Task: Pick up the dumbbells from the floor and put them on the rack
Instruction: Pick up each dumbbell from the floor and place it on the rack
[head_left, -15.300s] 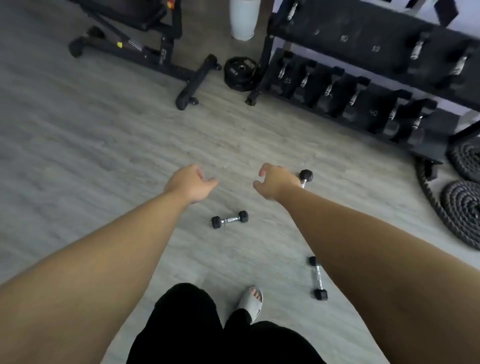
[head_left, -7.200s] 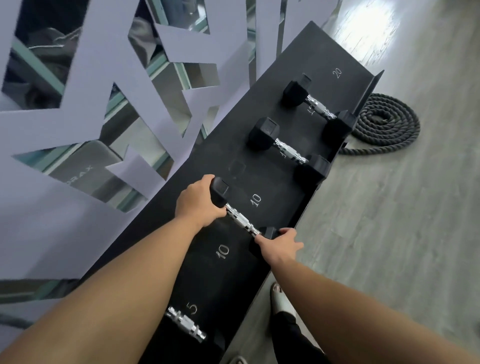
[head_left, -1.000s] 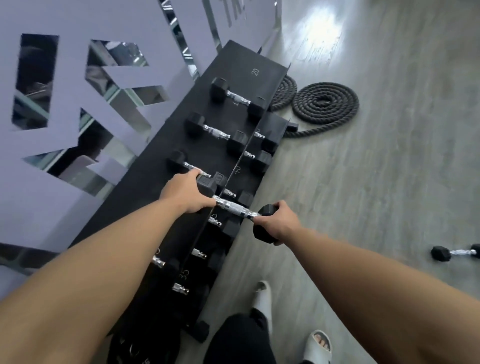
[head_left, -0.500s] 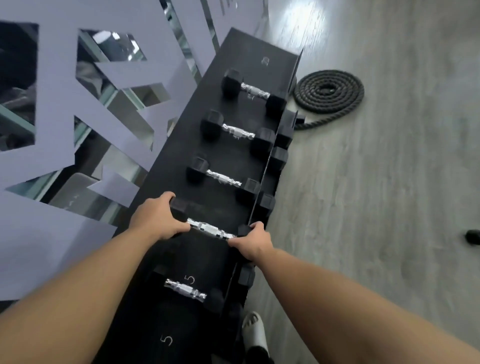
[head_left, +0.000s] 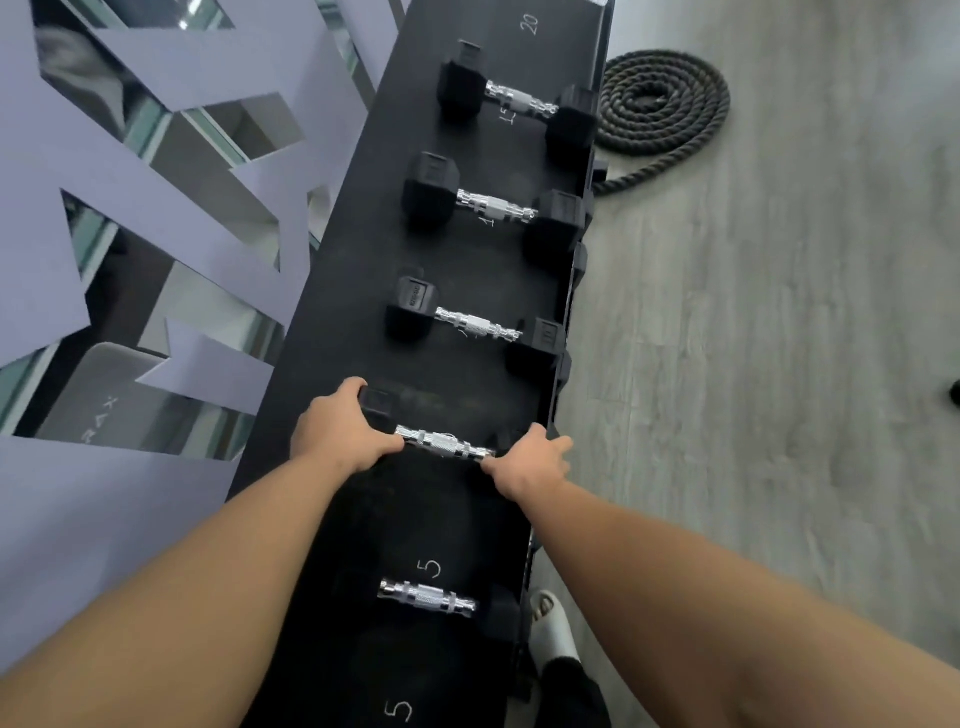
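A black hex dumbbell with a chrome handle (head_left: 444, 441) lies across the top shelf of the black rack (head_left: 363, 291). My left hand (head_left: 332, 434) is wrapped over its far left head. My right hand (head_left: 527, 460) covers its right head at the shelf's front edge, fingers partly spread. Beyond it three larger dumbbells rest on the shelf: one (head_left: 475, 325), one (head_left: 496, 208) and one (head_left: 519, 104). A smaller dumbbell (head_left: 428, 597) lies nearer me by a white "5".
A coiled battle rope (head_left: 662, 104) lies on the grey floor right of the rack. A mirrored wall with pale cut-out panels (head_left: 130, 208) stands behind the rack. A dark dumbbell end (head_left: 955, 392) shows at the right edge. My sandalled foot (head_left: 553, 629) is beside the rack.
The dumbbell has gone from hanging in front of the rack onto the top shelf, and both hands have stayed on its heads. My view has moved closer over the shelf.
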